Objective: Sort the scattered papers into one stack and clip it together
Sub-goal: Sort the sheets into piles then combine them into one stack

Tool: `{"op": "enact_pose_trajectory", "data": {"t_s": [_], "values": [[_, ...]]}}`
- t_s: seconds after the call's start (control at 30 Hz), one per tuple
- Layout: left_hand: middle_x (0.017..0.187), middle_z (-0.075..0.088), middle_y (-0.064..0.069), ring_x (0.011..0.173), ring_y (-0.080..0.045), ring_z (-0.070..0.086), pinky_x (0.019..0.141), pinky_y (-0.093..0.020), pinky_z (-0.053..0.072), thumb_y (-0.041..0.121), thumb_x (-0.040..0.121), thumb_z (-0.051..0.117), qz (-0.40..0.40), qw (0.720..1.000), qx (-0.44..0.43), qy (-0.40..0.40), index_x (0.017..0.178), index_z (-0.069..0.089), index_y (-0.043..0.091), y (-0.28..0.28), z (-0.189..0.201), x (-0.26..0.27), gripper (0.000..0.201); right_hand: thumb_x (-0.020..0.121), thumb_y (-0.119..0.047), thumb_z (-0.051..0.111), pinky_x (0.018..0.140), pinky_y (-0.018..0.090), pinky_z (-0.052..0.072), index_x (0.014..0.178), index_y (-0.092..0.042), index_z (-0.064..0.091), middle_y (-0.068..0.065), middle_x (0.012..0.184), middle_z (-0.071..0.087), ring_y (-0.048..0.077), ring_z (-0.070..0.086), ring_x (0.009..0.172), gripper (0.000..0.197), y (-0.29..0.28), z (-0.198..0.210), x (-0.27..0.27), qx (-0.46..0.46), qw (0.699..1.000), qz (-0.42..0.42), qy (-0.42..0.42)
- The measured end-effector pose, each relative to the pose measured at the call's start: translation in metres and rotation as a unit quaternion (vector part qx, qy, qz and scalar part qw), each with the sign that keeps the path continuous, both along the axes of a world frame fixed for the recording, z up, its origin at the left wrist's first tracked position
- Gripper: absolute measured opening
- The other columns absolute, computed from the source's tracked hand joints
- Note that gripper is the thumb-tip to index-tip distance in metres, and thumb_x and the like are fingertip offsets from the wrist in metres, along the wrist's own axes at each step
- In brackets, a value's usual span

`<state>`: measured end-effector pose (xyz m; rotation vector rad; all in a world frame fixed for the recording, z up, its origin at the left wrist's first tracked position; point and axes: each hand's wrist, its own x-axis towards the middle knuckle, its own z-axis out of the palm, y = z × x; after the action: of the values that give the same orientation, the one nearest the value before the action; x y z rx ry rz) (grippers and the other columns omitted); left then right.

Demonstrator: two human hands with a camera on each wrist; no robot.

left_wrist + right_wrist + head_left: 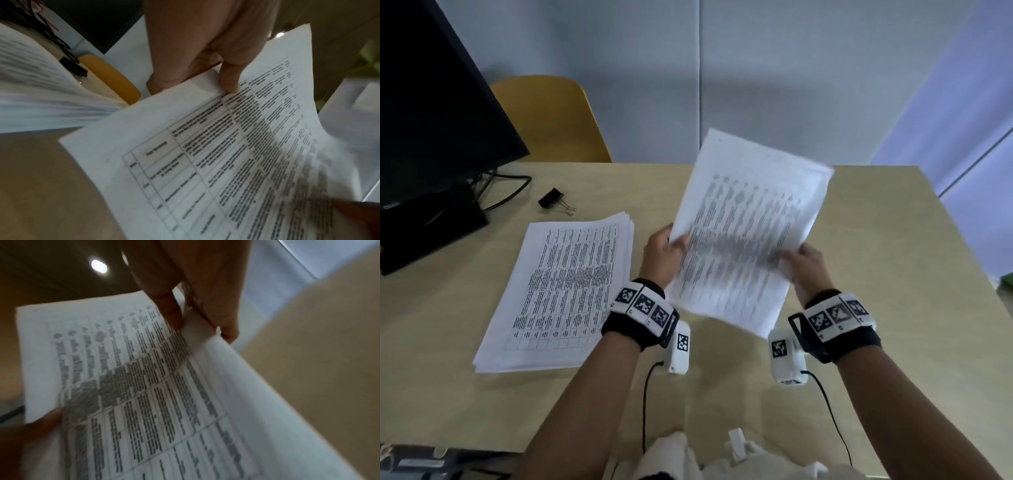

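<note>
Both hands hold a thin bundle of printed sheets (pixel 746 233) tilted up above the table's middle. My left hand (pixel 666 251) pinches its left edge, thumb on the printed face (pixel 230 81). My right hand (pixel 804 262) pinches the right edge, thumb on top and fingers beneath (pixel 205 309). The held sheets (pixel 226 154) carry a printed table; the same pages (pixel 144 386) fill the right wrist view. A second stack of papers (pixel 561 291) lies flat on the table at the left. A black binder clip (pixel 552 199) sits beyond that stack, near the monitor.
A black monitor (pixel 424 113) with its stand and cables occupies the back left of the wooden table (pixel 876 274). A yellow chair (pixel 551 116) stands behind the table. Wrist camera cables hang by the near edge.
</note>
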<state>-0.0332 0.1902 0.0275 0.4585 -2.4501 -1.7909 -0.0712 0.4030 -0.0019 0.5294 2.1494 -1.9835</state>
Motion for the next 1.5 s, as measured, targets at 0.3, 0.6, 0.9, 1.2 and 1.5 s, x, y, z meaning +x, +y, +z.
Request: {"op": "enact_pose_trajectory", "data": {"t_s": [0.3, 0.6, 0.9, 1.2, 1.5], "values": [[0.096, 0.064, 0.003, 0.079, 0.006, 0.064, 0.076, -0.014, 0.051, -0.001, 0.087, 0.057, 0.039, 0.975, 0.167, 0.144, 0.11, 0.055, 0.008, -0.021, 0.049, -0.01, 0.024, 0.073, -0.005, 0.038, 0.057, 0.035, 0.034, 0.075, -0.025, 0.034, 0.005, 0.073, 0.039, 0.019, 0.039, 0.068, 0.021, -0.023, 0.08, 0.008, 0.062, 0.946, -0.039, 0.316], [0.106, 0.063, -0.001, 0.096, -0.013, 0.06, 0.089, -0.026, 0.048, 0.011, 0.089, 0.058, 0.045, 0.988, 0.141, 0.035, 0.12, 0.055, 0.006, -0.02, 0.022, 0.018, 0.032, 0.066, 0.003, 0.032, 0.06, 0.032, 0.042, 0.096, -0.014, 0.042, 0.023, 0.082, 0.055, 0.03, 0.049, 0.067, 0.036, -0.046, 0.057, 0.033, 0.04, 0.96, -0.046, 0.274], [0.1, 0.058, -0.005, 0.088, -0.018, 0.055, 0.073, -0.025, 0.045, 0.011, 0.089, 0.053, 0.209, 0.974, -0.043, 0.073, 0.108, 0.057, 0.005, -0.136, 0.055, 0.022, 0.021, 0.086, -0.007, 0.052, 0.074, 0.038, 0.055, 0.087, -0.011, 0.05, 0.013, 0.095, 0.065, 0.03, 0.063, 0.087, 0.004, -0.139, 0.05, 0.037, 0.134, 0.968, 0.156, 0.145], [0.132, 0.049, -0.015, 0.115, -0.032, 0.053, 0.079, -0.028, 0.041, -0.001, 0.087, 0.037, 0.27, 0.952, -0.064, -0.128, 0.136, 0.028, 0.011, -0.231, 0.024, 0.052, 0.051, 0.086, -0.007, 0.049, 0.067, 0.027, 0.036, 0.087, -0.001, 0.056, 0.008, 0.081, 0.054, 0.023, 0.049, 0.078, 0.009, -0.239, 0.023, 0.058, 0.255, 0.928, 0.265, 0.06], [0.148, 0.016, -0.017, 0.138, -0.036, 0.022, 0.11, -0.044, 0.027, 0.023, 0.087, 0.061, 0.118, 0.902, -0.176, -0.376, 0.143, 0.017, 0.001, -0.257, -0.033, 0.067, 0.074, 0.078, 0.001, 0.059, 0.086, 0.033, 0.047, 0.111, 0.0, 0.044, 0.018, 0.114, 0.052, 0.032, 0.053, 0.105, 0.036, -0.261, -0.019, 0.07, 0.289, 0.931, 0.213, -0.061]]}}
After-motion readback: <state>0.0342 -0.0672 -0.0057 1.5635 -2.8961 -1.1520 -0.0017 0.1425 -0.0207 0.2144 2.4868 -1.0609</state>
